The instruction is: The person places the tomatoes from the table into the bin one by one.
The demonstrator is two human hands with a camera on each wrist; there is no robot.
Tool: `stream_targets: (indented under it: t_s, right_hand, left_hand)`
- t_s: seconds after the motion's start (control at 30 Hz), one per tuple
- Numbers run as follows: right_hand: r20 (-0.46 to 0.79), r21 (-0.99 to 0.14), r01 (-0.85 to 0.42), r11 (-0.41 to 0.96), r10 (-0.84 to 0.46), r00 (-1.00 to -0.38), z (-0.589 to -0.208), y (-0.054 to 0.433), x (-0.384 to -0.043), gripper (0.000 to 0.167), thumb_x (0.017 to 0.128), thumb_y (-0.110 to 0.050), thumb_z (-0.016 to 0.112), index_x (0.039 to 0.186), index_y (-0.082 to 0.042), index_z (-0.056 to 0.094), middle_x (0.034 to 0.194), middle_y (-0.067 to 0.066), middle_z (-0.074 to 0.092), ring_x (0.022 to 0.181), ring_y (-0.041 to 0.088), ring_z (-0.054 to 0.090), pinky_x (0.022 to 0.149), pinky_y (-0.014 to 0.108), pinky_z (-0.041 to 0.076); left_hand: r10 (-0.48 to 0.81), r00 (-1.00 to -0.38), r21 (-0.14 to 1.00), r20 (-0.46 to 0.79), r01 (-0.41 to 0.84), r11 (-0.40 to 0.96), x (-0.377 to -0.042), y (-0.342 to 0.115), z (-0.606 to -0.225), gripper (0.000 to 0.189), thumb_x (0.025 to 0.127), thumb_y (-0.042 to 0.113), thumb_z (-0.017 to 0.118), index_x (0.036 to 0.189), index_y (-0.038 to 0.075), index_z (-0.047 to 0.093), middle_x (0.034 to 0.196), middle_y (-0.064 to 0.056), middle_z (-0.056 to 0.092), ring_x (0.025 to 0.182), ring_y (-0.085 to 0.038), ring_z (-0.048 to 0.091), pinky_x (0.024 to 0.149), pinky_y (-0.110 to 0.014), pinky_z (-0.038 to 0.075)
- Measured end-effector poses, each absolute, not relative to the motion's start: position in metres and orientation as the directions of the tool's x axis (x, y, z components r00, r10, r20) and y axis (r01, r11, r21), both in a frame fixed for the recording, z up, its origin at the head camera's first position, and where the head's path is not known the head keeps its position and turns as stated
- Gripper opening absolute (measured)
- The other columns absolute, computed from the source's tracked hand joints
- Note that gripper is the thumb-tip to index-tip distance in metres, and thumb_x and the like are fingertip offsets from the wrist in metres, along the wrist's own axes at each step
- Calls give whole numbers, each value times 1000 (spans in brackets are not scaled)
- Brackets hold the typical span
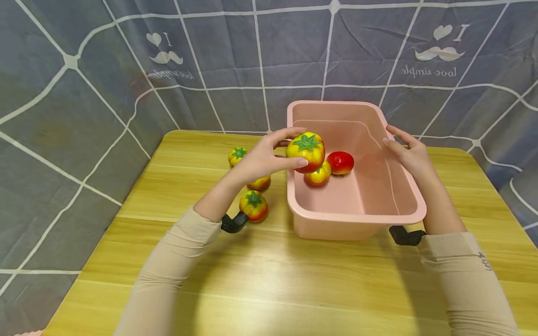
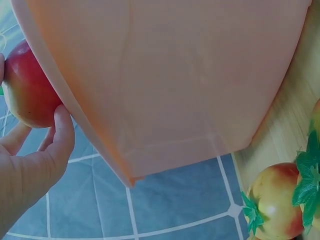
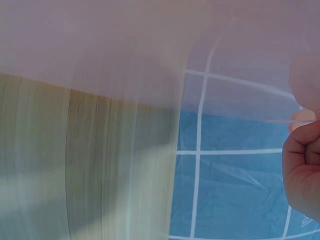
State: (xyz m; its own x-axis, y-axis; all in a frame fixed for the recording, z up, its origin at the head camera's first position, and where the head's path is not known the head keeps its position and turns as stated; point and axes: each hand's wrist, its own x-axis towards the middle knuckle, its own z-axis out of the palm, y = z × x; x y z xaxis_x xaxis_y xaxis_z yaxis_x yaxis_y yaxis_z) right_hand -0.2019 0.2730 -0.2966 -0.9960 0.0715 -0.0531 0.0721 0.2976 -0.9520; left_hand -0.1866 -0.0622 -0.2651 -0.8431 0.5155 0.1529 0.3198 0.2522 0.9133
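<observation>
My left hand (image 1: 265,158) grips a yellow-and-red artificial tomato (image 1: 306,150) with a green leafy top, held over the left rim of a pink plastic bin (image 1: 357,218). In the left wrist view, the fingers and thumb curve round that tomato (image 2: 32,87) beside the bin's edge. Inside the bin lie a red tomato (image 1: 341,163) and a yellow-red tomato (image 1: 319,178), partly hidden by the held one. At the bin's right rim, my right hand (image 1: 414,158) pinches the edge between thumb and fingers; the right wrist view catches only part of this hand (image 3: 304,170).
Left of the bin, a front tomato (image 1: 253,206), a middle tomato (image 1: 259,183) and a back tomato (image 1: 237,155) sit on the wooden table (image 1: 252,280), the latter two partly behind my left arm. A grey grid-patterned cloth (image 1: 227,51) hangs behind the table.
</observation>
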Motion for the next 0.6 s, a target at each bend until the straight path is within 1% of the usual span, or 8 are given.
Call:
stream_targets:
  t_s: [0.13, 0.23, 0.43, 0.6]
  right_hand:
    - [-59, -947, 76, 313, 64, -996, -296, 273, -203, 61, 90, -35, 61, 144, -18, 38, 76, -23, 60, 67, -4, 60, 60, 14, 50]
    - [-59, -943, 77, 323, 66, -996, -296, 273, -202, 62, 90, -36, 60, 144, -18, 37, 77, -23, 60, 67, -4, 60, 60, 14, 50]
    - [-55, -942, 74, 326, 69, -996, -297, 273, -202, 61, 90, -35, 60, 144, -17, 37, 75, -23, 60, 66, -4, 60, 60, 14, 49]
    - [-44, -948, 63, 313, 65, -997, -297, 273, -201, 61, 90, -35, 61, 144, -17, 38, 80, -23, 60, 69, -4, 60, 61, 14, 49]
  left_hand:
    - [516, -844, 899, 150, 333, 283, -186, -60, -264, 62, 81, 26, 73, 136, 17, 47, 133, 1, 46, 115, -18, 46, 86, -25, 49]
    - [519, -842, 890, 151, 344, 299, -185, -59, -264, 63, 81, 26, 73, 137, 16, 47, 133, 0, 46, 116, -18, 45, 86, -25, 49]
    - [524, -838, 886, 153, 351, 303, -186, -59, -266, 62, 81, 20, 74, 137, 12, 47, 134, -3, 46, 117, -18, 46, 90, -27, 47]
    - [530, -831, 882, 168, 367, 295, -187, -63, -268, 59, 81, 20, 73, 134, 11, 49, 135, -3, 48, 117, -18, 47, 90, -27, 47]
